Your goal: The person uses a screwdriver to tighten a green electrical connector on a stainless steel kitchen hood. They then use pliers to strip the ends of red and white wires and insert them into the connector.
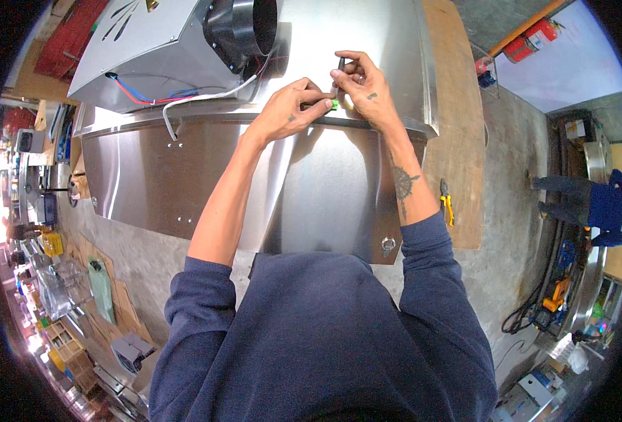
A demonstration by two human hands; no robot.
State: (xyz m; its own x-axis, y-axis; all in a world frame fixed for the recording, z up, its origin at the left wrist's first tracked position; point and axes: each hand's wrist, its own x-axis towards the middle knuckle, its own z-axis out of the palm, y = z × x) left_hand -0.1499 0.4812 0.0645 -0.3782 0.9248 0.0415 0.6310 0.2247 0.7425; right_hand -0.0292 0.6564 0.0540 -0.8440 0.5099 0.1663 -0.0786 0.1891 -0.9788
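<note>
My left hand (290, 112) pinches a small bright green connector (335, 105) between thumb and fingers, over the raised front lip of a stainless steel hood (332, 179). My right hand (367, 90) is closed around a screwdriver with a black handle (341, 64). It stands nearly upright, its shaft pointing down toward the green connector. Whether the tip touches the connector is too small to make out. Left of my hands sits a grey metal blower box (163, 60) with a round black outlet (251, 28). Red and blue wires (142, 98) and a white cable (212, 93) come from it.
Pliers with yellow handles (447, 204) lie on the wooden board (459, 141) at the hood's right. Red fire extinguishers (529, 42) are at the far right wall. Another person (599, 207) stands at the right. Cluttered shelves and a wooden crate (65, 341) line the left.
</note>
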